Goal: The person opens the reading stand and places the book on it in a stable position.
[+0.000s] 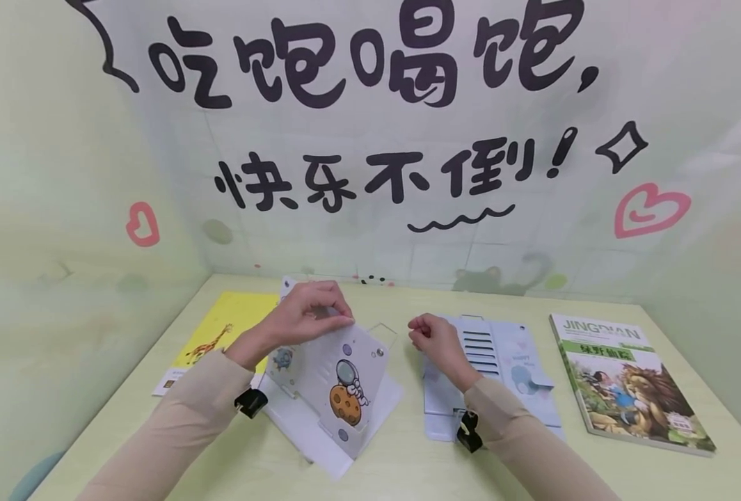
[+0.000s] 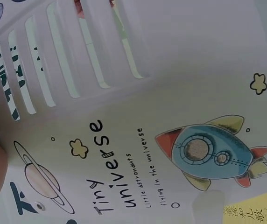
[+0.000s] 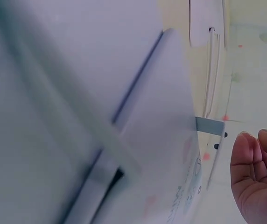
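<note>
My left hand (image 1: pixel 310 313) pinches the top edge of a white folding book stand (image 1: pixel 367 358) printed with an astronaut. It stands tilted and partly unfolded, with a white panel (image 1: pixel 335 463) below it. The left wrist view shows its slots, a blue rocket (image 2: pixel 213 151) and the words "Tiny universe". My right hand (image 1: pixel 435 341) is raised over a pale blue book stand (image 1: pixel 523 355) with slots, lying on the table. Its fingers are curled in, the thumb by the fingertips, and I see nothing in them. In the right wrist view, the blue stand's panels (image 3: pixel 157 121) fill the left side.
A yellow book (image 1: pixel 226 316) with a giraffe lies at the left, partly behind the white stand. At the right lies a thick book (image 1: pixel 633 383) with a lion on its cover. A printed backdrop (image 1: pixel 370 257) rises behind the pale table (image 1: pixel 408 466).
</note>
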`<state>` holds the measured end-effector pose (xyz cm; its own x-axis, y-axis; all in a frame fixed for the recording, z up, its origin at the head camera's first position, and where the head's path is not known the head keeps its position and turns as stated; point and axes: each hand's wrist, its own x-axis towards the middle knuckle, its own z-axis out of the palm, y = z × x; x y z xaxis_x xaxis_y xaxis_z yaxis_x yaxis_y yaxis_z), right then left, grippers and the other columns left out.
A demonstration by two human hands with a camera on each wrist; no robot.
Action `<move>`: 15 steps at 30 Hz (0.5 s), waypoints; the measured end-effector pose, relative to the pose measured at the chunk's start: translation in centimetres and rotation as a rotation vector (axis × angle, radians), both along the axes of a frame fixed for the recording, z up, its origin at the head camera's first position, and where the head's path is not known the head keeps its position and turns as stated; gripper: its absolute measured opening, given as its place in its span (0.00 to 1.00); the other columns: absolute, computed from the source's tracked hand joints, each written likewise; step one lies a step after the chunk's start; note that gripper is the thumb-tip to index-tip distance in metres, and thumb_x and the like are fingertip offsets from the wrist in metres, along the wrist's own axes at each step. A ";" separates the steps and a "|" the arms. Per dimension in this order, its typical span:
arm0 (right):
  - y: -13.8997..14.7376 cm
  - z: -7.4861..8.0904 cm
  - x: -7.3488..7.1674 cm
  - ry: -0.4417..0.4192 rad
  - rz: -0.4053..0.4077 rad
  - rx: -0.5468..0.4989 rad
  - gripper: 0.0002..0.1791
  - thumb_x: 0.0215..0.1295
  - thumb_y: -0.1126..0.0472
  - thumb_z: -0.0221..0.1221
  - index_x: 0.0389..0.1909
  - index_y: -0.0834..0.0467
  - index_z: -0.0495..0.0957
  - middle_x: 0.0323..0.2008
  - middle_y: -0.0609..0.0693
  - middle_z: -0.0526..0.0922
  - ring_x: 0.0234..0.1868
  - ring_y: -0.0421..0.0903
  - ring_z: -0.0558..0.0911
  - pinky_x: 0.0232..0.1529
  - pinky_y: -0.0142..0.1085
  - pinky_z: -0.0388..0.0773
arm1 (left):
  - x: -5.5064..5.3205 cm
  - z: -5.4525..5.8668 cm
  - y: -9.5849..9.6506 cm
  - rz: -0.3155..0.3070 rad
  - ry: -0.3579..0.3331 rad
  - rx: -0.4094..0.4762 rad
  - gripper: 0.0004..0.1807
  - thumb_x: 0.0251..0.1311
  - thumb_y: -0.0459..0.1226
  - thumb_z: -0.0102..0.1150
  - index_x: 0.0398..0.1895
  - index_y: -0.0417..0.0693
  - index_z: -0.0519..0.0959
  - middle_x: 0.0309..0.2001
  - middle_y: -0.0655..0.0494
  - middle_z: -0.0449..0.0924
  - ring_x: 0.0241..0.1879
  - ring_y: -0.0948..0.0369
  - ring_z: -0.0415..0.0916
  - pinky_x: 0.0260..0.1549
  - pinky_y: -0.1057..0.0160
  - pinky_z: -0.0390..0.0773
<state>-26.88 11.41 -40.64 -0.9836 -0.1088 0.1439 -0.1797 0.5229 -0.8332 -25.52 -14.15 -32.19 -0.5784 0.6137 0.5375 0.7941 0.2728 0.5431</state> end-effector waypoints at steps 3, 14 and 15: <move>-0.3 -0.2 -0.5 -0.004 0.010 0.079 0.07 0.58 0.72 0.59 0.37 0.67 0.79 0.26 0.53 0.81 0.26 0.40 0.75 0.27 0.29 0.74 | 0.3 0.0 -0.3 -0.009 -0.012 0.002 0.04 0.52 0.28 0.64 0.26 0.45 0.84 0.26 0.57 0.78 0.28 0.66 0.72 0.26 0.68 0.75; -1.8 -0.6 -1.6 0.006 0.087 0.410 0.01 0.58 0.70 0.61 0.30 0.65 0.80 0.29 0.52 0.82 0.28 0.44 0.75 0.33 0.35 0.75 | 1.2 0.0 -0.7 -0.107 -0.030 0.059 0.07 0.51 0.24 0.63 0.25 0.44 0.84 0.24 0.56 0.76 0.25 0.66 0.72 0.23 0.67 0.76; -1.9 -0.7 -1.6 0.013 0.087 0.434 0.01 0.57 0.70 0.61 0.30 0.65 0.80 0.29 0.53 0.82 0.29 0.44 0.75 0.33 0.35 0.75 | 1.2 -0.1 -0.8 -0.112 -0.029 0.062 0.07 0.50 0.24 0.63 0.25 0.45 0.84 0.24 0.56 0.76 0.25 0.66 0.71 0.23 0.67 0.75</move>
